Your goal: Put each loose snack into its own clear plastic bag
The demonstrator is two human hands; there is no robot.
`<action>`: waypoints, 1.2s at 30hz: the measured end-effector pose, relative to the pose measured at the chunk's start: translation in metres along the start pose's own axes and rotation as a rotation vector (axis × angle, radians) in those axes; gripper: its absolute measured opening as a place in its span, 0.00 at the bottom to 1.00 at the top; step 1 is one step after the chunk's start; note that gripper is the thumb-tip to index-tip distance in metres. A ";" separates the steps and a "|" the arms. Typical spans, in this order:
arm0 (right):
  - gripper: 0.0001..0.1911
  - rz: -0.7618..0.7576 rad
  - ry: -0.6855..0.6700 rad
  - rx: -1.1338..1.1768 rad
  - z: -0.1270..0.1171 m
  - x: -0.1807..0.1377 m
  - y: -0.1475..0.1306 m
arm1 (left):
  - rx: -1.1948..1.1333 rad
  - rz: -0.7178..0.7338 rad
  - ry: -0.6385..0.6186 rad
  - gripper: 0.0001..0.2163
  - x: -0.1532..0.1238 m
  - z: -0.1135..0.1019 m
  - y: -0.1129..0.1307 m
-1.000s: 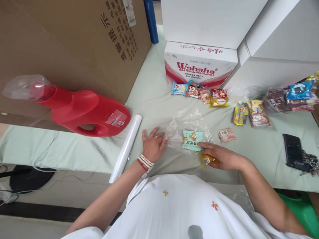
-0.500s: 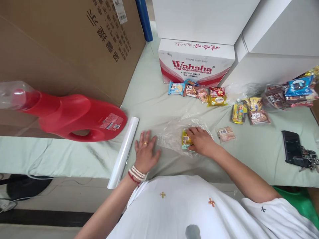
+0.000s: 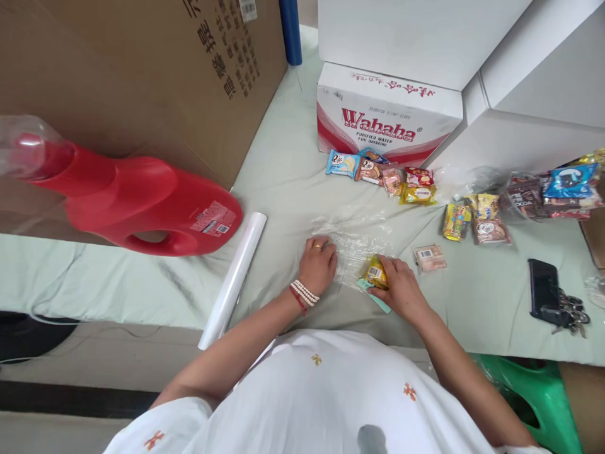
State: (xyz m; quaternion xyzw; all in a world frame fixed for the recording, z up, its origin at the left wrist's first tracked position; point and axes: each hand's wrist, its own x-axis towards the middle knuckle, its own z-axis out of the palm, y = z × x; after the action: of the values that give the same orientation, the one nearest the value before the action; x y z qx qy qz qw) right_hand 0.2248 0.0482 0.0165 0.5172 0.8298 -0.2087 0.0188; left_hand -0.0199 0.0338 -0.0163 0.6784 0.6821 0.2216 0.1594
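A crumpled clear plastic bag [image 3: 352, 243] lies on the cloth-covered table in front of me. At its left edge my left hand [image 3: 318, 263] has its fingers curled together on the plastic; the fingertips are partly hidden. My right hand [image 3: 401, 287] grips a small yellow snack packet [image 3: 375, 273] with a white barcode label, thumb on the near side and fingers over the far side. Beneath this packet a pale green card or wrapper [image 3: 378, 297] sticks out towards me. Just right of that hand lies a pinkish snack packet [image 3: 430, 258] in clear wrapping.
A white plastic roll [image 3: 232, 280] and a big red jug [image 3: 155, 205] lie to the left, beside a cardboard box [image 3: 142, 75]. Several snack packets [image 3: 372, 171] line the Wahaha carton [image 3: 387, 120]. To the right are a phone [image 3: 543, 287] and keys [image 3: 573, 312].
My left hand has moved right from the bare cloth to the bag, its spread fingers now curled. My right hand has shifted the yellow packet slightly right and nearer, turning it and the green piece.
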 end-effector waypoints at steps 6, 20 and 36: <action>0.31 -0.023 0.032 0.188 -0.028 -0.025 0.032 | 0.061 0.035 -0.242 0.20 -0.014 -0.025 -0.001; 0.33 -0.609 -0.303 0.084 -0.040 0.121 -0.059 | -0.428 0.026 -0.132 0.51 -0.038 -0.013 -0.039; 0.44 -0.523 -0.095 -0.230 -0.026 0.083 -0.061 | 0.082 0.074 -0.175 0.28 -0.070 -0.041 -0.054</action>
State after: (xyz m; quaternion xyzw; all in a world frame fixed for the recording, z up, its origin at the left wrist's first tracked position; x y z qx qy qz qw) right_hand 0.1379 0.1053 0.0395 0.2698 0.9514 -0.1350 0.0617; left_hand -0.0851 -0.0380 -0.0152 0.7256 0.6488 0.1392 0.1821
